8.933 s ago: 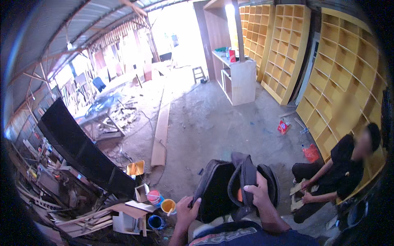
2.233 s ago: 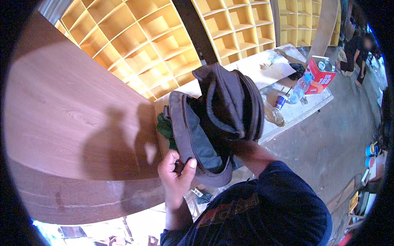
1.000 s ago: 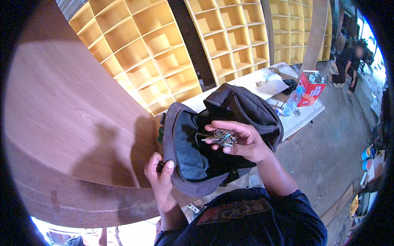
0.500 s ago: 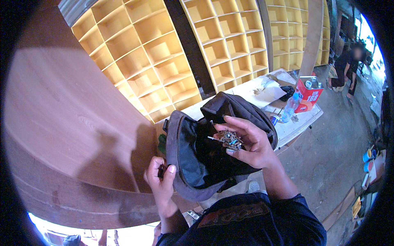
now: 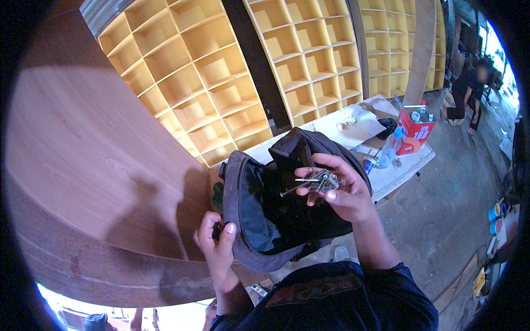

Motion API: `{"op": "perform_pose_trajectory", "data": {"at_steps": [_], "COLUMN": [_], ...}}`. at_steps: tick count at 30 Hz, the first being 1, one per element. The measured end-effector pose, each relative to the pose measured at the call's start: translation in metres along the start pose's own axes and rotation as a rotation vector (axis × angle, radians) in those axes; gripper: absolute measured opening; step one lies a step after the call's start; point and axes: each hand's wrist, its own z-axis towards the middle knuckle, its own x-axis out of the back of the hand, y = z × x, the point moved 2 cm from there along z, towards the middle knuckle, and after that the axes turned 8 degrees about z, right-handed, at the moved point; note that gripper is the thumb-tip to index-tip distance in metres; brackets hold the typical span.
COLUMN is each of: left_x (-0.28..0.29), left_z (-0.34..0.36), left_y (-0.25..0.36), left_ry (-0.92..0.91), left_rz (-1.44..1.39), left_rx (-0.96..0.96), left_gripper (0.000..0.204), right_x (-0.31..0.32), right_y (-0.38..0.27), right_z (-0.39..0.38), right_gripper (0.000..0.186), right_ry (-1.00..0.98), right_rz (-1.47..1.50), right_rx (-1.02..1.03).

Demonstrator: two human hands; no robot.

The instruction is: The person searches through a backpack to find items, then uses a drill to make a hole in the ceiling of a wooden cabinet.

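1. Gripping near side of dark bag (image 5: pixel 237 185) by the rim with left hand (image 5: pixel 218 240), between thumb and curled fingers.
2. Cupping loose pile of metal bits (image 5: pixel 321 181) in right hand (image 5: pixel 354 198), with fingers half curled and thumb against lower side of pile. Holding it over open mouth of bag; long thin pieces sticking out leftward. Can't tell exact types, too small.
3. Keeping bag wide open, in front of torso, close to white bench (image 5: pixel 395 175). Can't tell if resting on it, nor make out contents in the dark inside.
4. On bench, right of bag: blue cup (image 5: pixel 369 164), clear bottle (image 5: pixel 390 149), red can (image 5: pixel 417 131) just beside bottle, black bundle (image 5: pixel 388 128) behind.
5. Left of bag: green cloth (image 5: pixel 217 194), partly hidden; then big brown panel (image 5: pixel 105 160).
6. Behind bench: yellow shelves (image 5: pixel 201 83).
7. Far right, well apart: co-worker (image 5: pixel 466 96) in dark clothes, low to floor.
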Motion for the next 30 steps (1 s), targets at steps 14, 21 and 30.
{"op": "perform_pose_trajectory", "data": {"at_steps": [14,21,30], "left_x": [0.002,0.001,0.004], "left_z": [-0.002,0.000,0.035], "left_y": [-0.010,0.001,0.079], "left_ry": [-0.043,-0.056,-0.086], "left_rz": [-0.029,-0.017,0.037], "left_rx": [0.027,0.050,-0.277], "left_gripper": [0.037,0.037,0.020], "right_x": [0.015,0.016,0.010], "right_y": [0.000,0.000,0.008], "right_z": [-0.004,-0.006,0.001], "right_gripper": [0.061,0.062,0.057], "right_ry": [0.032,0.103,0.143], "right_rz": [0.252,0.248,0.143], "right_rx": [-0.078,-0.090,-0.126]}}
